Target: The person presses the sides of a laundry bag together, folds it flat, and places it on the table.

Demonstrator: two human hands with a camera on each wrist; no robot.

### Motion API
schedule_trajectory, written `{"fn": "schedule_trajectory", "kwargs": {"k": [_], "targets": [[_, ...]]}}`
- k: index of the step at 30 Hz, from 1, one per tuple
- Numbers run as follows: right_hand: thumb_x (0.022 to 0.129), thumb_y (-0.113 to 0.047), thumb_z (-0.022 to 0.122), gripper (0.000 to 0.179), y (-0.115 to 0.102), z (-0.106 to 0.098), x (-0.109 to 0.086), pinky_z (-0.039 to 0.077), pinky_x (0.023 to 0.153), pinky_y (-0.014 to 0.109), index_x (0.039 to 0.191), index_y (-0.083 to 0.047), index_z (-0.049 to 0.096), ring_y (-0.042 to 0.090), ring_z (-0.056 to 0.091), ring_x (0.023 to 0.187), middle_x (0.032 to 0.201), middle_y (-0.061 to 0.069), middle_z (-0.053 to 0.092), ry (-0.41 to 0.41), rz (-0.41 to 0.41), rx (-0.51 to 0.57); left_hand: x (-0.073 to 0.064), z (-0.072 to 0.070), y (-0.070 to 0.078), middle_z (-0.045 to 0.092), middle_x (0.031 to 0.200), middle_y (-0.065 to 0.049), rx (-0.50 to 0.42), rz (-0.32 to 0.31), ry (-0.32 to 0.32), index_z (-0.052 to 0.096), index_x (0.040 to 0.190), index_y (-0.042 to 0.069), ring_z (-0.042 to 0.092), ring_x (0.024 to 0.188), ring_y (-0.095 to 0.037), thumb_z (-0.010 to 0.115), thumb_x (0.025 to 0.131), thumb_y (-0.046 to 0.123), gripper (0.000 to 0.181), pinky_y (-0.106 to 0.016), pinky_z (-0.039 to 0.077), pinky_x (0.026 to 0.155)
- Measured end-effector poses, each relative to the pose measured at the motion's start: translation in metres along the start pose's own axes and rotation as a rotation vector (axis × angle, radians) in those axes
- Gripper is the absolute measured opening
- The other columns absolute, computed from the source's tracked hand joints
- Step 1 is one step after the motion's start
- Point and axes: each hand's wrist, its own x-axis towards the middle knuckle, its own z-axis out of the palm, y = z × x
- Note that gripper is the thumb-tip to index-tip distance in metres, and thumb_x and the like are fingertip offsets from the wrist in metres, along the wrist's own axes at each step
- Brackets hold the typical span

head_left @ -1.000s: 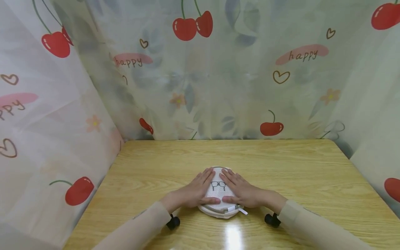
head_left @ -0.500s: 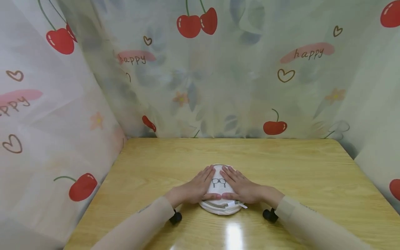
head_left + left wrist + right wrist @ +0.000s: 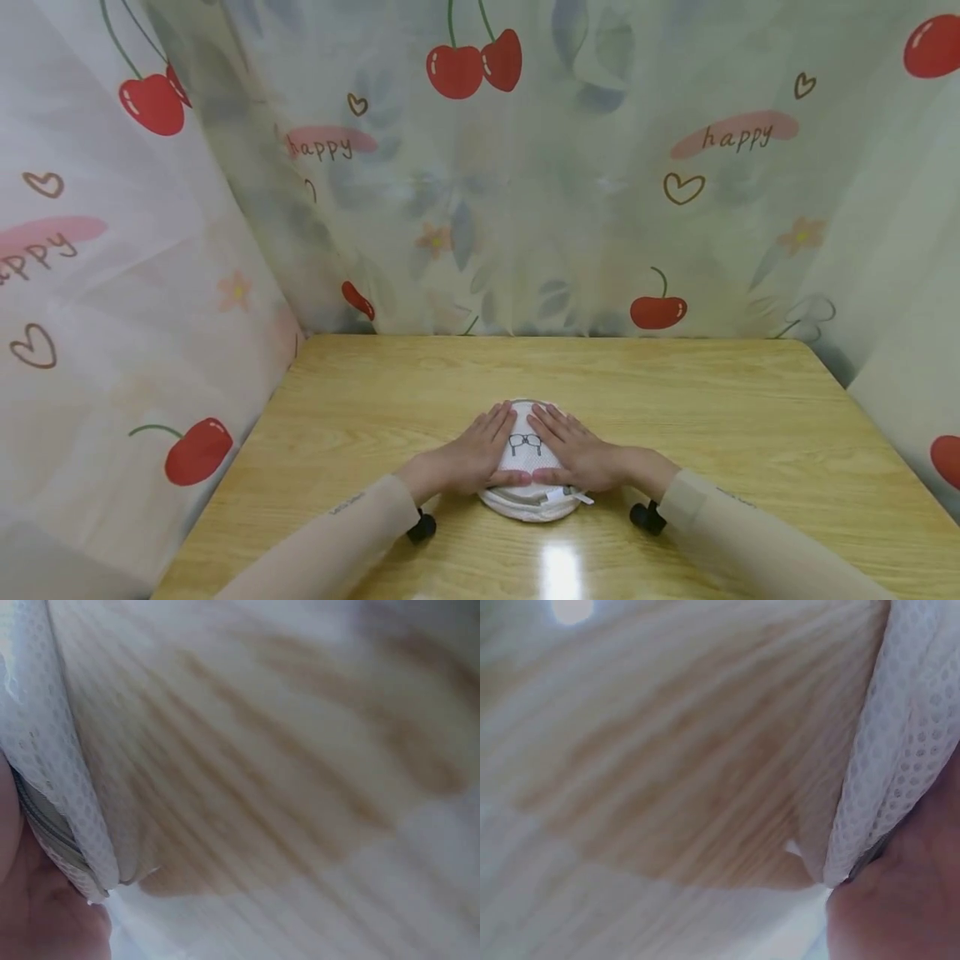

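Observation:
A round white mesh laundry bag [image 3: 527, 463] lies on the wooden table, a small line drawing on its top. My left hand [image 3: 472, 454] rests on its left side with straight fingers, the right hand [image 3: 585, 457] on its right side in the same way. Both thumbs lie across the front of the top, their tips meeting near the middle. Along the front edge runs a zipper, with a white pull tab [image 3: 581, 497] at the right. The left wrist view shows the bag's mesh wall [image 3: 64, 750] and zipper against my hand; the right wrist view has the mesh [image 3: 900, 735] beside my palm.
The wood-grain table [image 3: 390, 375] reaches back to a curtain [image 3: 525, 208] printed with cherries and hearts, which also hangs at both sides. Small black wrist devices, such as the left one [image 3: 422, 527], sit under the sleeves.
The thumb tips have come together from slightly apart. Otherwise hands and bag stay in place, while the head view shifts a little.

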Motion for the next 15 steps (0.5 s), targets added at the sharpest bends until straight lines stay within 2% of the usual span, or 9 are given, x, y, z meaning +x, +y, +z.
{"fn": "schedule_trajectory", "kwargs": {"k": [7, 10, 15], "targets": [[0.105, -0.064, 0.043, 0.094, 0.0, 0.002, -0.002, 0.002, 0.126, 0.057, 0.168, -0.01, -0.002, 0.03, -0.014, 0.159, 0.174, 0.009, -0.012, 0.018, -0.003, 0.012, 0.0, 0.001, 0.002, -0.005, 0.173, -0.02, 0.053, -0.013, 0.0, 0.002, 0.165, -0.002, -0.001, 0.16, -0.033, 0.034, 0.104, 0.069, 0.099, -0.044, 0.008, 0.128], [0.106, -0.062, 0.043, 0.093, -0.005, -0.005, -0.004, 0.003, 0.126, 0.06, 0.168, -0.008, 0.0, 0.034, -0.01, 0.159, 0.174, 0.012, -0.009, 0.034, -0.02, 0.026, -0.002, -0.001, 0.002, -0.003, 0.173, -0.02, 0.018, -0.015, 0.024, 0.003, 0.165, -0.002, 0.0, 0.16, -0.033, 0.036, 0.105, 0.068, 0.098, -0.045, 0.008, 0.128], [0.11, -0.047, 0.047, 0.08, -0.014, -0.024, -0.013, 0.006, 0.122, 0.068, 0.166, -0.001, 0.012, 0.046, 0.0, 0.157, 0.173, 0.023, 0.005, 0.068, -0.061, 0.14, -0.006, -0.005, 0.006, 0.001, 0.174, -0.018, -0.084, -0.008, 0.078, 0.008, 0.165, -0.002, 0.002, 0.161, -0.03, 0.041, 0.106, 0.064, 0.095, -0.045, 0.008, 0.129]]}}
